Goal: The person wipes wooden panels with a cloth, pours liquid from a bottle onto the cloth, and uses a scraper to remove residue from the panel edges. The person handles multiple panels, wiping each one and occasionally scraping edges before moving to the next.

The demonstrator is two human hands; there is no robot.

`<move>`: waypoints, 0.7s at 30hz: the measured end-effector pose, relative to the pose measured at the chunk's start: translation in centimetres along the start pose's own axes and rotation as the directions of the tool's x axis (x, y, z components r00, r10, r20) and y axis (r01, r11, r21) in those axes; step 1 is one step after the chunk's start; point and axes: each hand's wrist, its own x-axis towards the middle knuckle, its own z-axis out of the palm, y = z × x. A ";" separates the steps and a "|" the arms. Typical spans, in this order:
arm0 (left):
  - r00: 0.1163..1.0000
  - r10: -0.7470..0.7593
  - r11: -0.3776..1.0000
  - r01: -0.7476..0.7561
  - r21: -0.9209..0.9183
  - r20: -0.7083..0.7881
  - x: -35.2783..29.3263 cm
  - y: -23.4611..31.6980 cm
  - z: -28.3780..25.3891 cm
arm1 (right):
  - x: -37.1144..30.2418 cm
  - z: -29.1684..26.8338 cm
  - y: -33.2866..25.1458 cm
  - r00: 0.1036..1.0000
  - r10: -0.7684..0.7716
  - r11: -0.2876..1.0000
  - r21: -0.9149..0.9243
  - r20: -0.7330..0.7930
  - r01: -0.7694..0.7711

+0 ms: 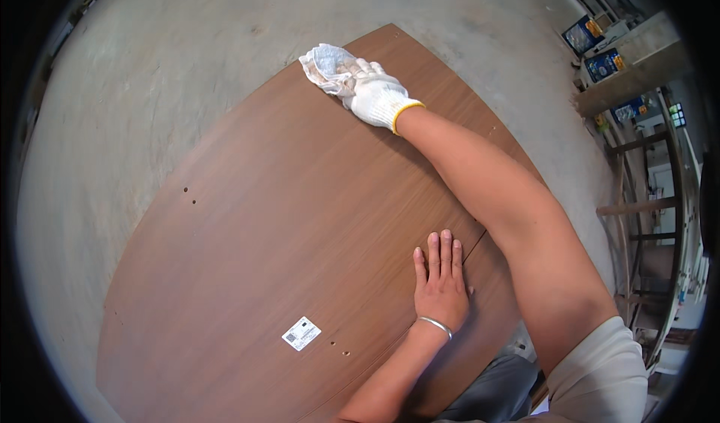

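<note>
A large brown wood-grain panel [247, 235] with curved sides lies in front of me. My right hand [377, 95], in a white knitted glove with a yellow cuff, is stretched toward the panel's far end. Bunched under its fingers is a white cloth [328, 68], pressed on the panel by the far left edge and partly hidden by the glove. My left hand [441, 295] is bare, with a silver bangle [436, 326] at the wrist. It rests flat on the panel near its seam, fingers stretched out, holding nothing.
A white printed label [301, 334] is stuck on the panel's near part. Small holes dot its surface. Grey concrete floor [202, 55] surrounds it. At the right stand blue tins [604, 64] by a plank [630, 78] and a curved frame with rungs [637, 206].
</note>
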 end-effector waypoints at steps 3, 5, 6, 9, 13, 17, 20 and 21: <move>1.000 -0.010 1.000 0.010 -0.027 -0.001 -0.2 -0.4 -0.3 | -2.6 -0.5 -1.0 0.988 -0.151 0.976 -0.155 0.030 0.153; 1.000 0.003 0.999 -0.003 -0.045 0.010 -0.2 -0.2 -0.3 | -2.3 0.0 0.0 0.982 -0.185 0.966 -0.188 -0.022 0.178; 1.000 0.010 0.998 -0.009 -0.061 0.019 -0.2 0.0 -0.1 | -2.3 0.3 0.3 0.979 -0.200 0.960 -0.207 -0.041 0.188; 0.998 -0.032 0.999 0.032 0.011 0.056 -0.3 -0.3 -0.6 | 1.4 -2.5 -3.6 0.994 -0.079 0.997 0.017 0.069 0.078; 0.999 -0.015 0.992 0.010 0.126 0.041 -0.3 0.1 -0.2 | 6.2 -2.2 -3.7 0.999 -0.011 0.996 0.091 0.049 0.006; 0.999 0.003 0.997 -0.007 0.077 0.049 -0.1 0.6 -0.1 | 6.8 -1.9 0.4 0.992 -0.082 0.989 0.132 0.096 0.069; 0.999 0.016 0.996 -0.019 -0.092 -0.037 -0.2 -0.5 0.0 | 2.8 -3.6 0.7 0.978 -0.138 0.978 0.180 0.159 0.109; 0.999 0.015 0.998 -0.017 -0.068 -0.033 -0.2 -0.5 0.1 | 1.3 -4.0 1.5 0.975 -0.128 0.978 0.186 0.181 0.094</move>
